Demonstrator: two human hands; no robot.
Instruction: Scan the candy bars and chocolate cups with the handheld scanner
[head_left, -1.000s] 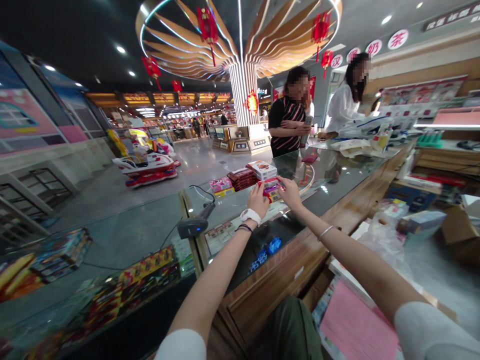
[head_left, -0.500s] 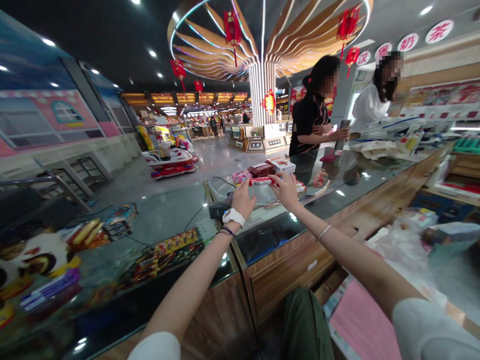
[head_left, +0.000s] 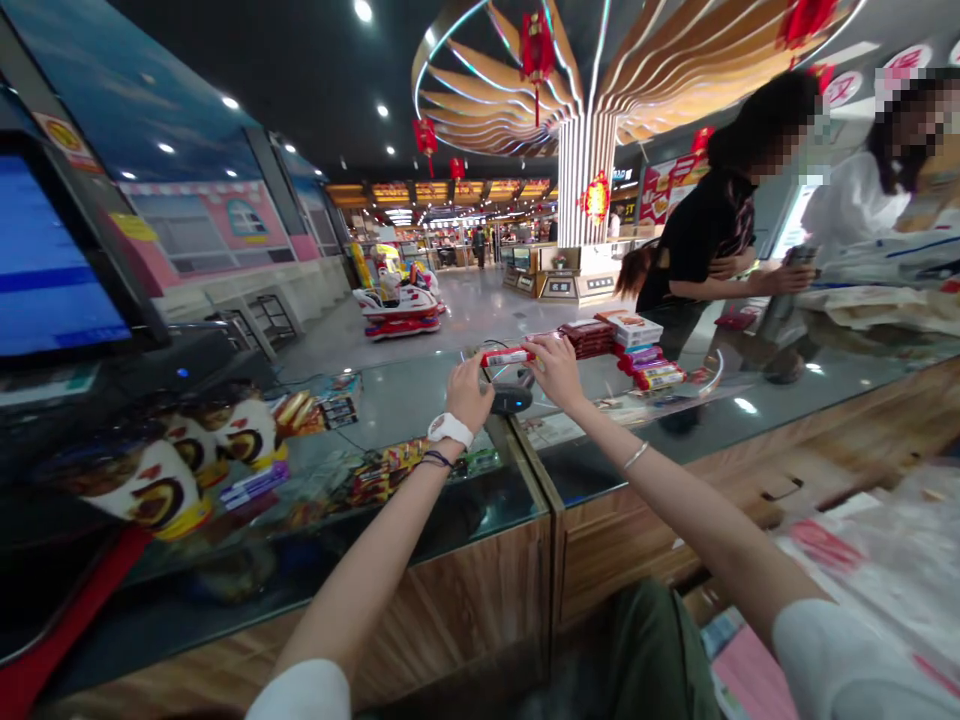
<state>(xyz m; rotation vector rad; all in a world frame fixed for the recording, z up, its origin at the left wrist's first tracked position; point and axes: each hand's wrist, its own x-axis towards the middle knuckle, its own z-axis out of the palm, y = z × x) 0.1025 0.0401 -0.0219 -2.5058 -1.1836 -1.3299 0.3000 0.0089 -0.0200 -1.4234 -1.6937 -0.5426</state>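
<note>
A slim red and white roll of candy (head_left: 506,357) is held level between both hands above the glass counter. My left hand (head_left: 468,393) pinches its left end, and a white watch is on that wrist. The other end is gripped by the fingers of my right hand (head_left: 556,372). Just below the roll is a dark device (head_left: 513,400) with a small blue light. To the right of my right hand lie dark red packets (head_left: 589,338), white boxes (head_left: 637,328) and purple and red rolls (head_left: 651,368).
Along the left are patterned paper cups (head_left: 154,480), a purple packet (head_left: 255,484), snack packs (head_left: 386,470) and a monitor (head_left: 56,260). Across the counter (head_left: 480,545) stands a person in black (head_left: 697,230) with a cup. Another person in white (head_left: 855,205) is farther right.
My view has turned left, bringing the monitor into sight. Both hands have carried the roll leftward, away from the packet stack and over the dark device. The person in black leans forward more.
</note>
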